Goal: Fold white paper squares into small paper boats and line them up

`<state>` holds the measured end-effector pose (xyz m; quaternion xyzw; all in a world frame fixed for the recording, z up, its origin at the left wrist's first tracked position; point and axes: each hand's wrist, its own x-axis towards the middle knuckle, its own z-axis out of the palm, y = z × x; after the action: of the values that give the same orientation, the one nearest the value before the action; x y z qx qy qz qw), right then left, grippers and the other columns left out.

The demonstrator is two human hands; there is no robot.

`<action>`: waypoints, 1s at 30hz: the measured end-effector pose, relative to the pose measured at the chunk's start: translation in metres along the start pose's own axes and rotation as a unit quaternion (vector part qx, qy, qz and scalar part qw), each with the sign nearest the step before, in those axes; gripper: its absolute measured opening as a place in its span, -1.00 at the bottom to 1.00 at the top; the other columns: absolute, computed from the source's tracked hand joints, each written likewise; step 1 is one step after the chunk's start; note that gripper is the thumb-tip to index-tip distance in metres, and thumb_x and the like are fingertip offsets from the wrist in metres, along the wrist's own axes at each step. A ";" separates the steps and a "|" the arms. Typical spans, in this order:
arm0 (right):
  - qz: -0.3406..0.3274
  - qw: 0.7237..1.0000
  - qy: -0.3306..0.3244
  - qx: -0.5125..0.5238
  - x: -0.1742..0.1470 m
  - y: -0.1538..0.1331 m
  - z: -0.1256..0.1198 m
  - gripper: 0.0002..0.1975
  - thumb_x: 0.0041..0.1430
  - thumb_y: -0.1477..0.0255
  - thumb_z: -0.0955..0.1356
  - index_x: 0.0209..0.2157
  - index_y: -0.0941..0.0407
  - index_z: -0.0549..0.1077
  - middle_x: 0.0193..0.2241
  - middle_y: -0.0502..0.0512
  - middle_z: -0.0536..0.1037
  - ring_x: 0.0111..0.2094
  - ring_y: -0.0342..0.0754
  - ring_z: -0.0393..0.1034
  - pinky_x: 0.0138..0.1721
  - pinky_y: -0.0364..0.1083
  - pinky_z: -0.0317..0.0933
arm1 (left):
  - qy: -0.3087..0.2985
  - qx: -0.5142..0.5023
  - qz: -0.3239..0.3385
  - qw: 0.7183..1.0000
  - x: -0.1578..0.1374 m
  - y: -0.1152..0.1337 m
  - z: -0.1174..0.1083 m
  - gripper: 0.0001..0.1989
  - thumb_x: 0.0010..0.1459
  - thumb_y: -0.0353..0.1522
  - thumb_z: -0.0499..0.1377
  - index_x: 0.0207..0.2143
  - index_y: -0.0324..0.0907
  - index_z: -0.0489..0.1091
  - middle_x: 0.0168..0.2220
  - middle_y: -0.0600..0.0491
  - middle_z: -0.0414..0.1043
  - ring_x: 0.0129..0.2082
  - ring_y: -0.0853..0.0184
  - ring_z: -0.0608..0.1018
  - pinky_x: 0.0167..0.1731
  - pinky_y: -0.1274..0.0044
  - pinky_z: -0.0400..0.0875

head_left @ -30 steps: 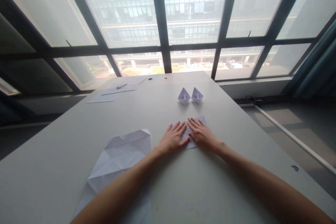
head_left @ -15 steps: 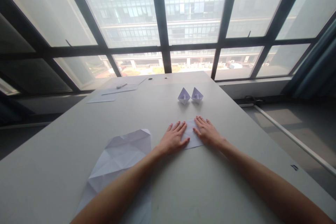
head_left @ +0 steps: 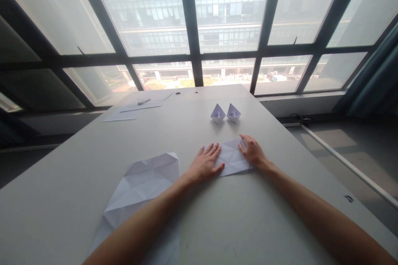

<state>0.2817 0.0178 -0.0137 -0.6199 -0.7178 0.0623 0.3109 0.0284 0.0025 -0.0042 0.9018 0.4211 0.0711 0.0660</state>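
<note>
Counting from the bottom edge: two bare forearms, the left (head_left: 146,215) slanting up from lower left, the right (head_left: 314,211) from lower right, converging just right of center. One large creased paper sheet (head_left: 139,186), lower left of frame, running partly under the left forearm. One white table (head_left: 211,232) below everything; one small dark mark (head_left: 348,198) on it at lower right.

Two hands, one folded paper (head_left: 232,157) between and under them, right of center, lying flat on the table with crease lines showing. Left hand (head_left: 205,161): palm down, fingers spread and nearly straight, thumb out to the side, pressing on the paper's left end, nothing gripped. Right hand (head_left: 253,152): at the paper's right end, fingers partly bent, index reaching toward the top corner, thumb on the sheet; can't tell if it pinches the edge. Both wrists low, near the tabletop.

Two origami boats, left one (head_left: 218,114) and right one (head_left: 233,113), standing side by side above the hands, slightly apart. Upper left of the table: flat paper sheets (head_left: 120,116), at least two, exact count unclear; one slim white object (head_left: 143,101) on top, too small to identify. Two dark round holes (head_left: 178,93) near the far edge. Beyond, across the top: dark-framed window (head_left: 194,29), one blue-gray curtain (head_left: 370,74) at right.
</note>
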 end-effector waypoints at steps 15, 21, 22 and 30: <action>0.096 0.950 0.054 0.291 0.010 0.013 -0.006 -0.37 0.00 0.36 0.38 0.14 0.21 0.32 -0.41 0.06 0.52 -0.44 -0.06 0.42 -0.38 -0.08 0.36 | 0.035 -0.039 -0.032 0.998 0.001 0.000 -0.004 -0.32 0.37 -0.02 -0.20 0.38 -0.20 -0.03 0.41 -0.09 -0.12 0.40 0.18 -0.05 0.34 0.22 -0.18; 0.165 0.917 0.040 0.362 0.015 0.016 -0.016 -0.35 0.14 0.10 0.31 0.14 0.23 0.32 -0.32 0.19 0.58 -0.35 0.03 0.50 -0.37 -0.05 0.38 | 0.066 -0.095 -0.079 0.990 0.004 -0.004 -0.002 -0.51 0.37 -0.21 -0.13 0.21 -0.17 0.32 0.30 -0.01 0.20 0.34 0.25 0.17 0.33 0.33 -0.02; 0.161 0.911 0.027 0.379 0.015 0.013 -0.017 -0.35 0.22 0.04 0.21 0.15 0.23 0.32 -0.27 0.23 0.59 -0.30 0.06 0.52 -0.35 -0.04 0.39 | 0.068 -0.100 -0.079 0.990 0.003 -0.004 -0.003 -0.50 0.38 -0.18 -0.15 0.22 -0.17 0.30 0.30 -0.01 0.21 0.34 0.26 0.18 0.33 0.33 -0.02; -0.043 0.935 -0.069 0.346 -0.010 -0.036 -0.008 -0.51 0.36 0.14 0.13 -0.11 0.14 0.55 -0.14 0.20 0.61 -0.10 0.09 0.48 -0.04 0.06 0.34 | 0.139 -0.247 -0.115 0.952 0.001 -0.008 -0.009 -0.37 0.41 -0.06 -0.40 0.41 -0.11 -0.15 0.38 0.05 0.02 0.34 0.32 0.18 0.29 0.40 0.11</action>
<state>0.2555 -0.0018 0.0056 -0.4366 -0.6973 0.3359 0.4586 0.0215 0.0089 0.0028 0.7841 0.4963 0.2894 0.2348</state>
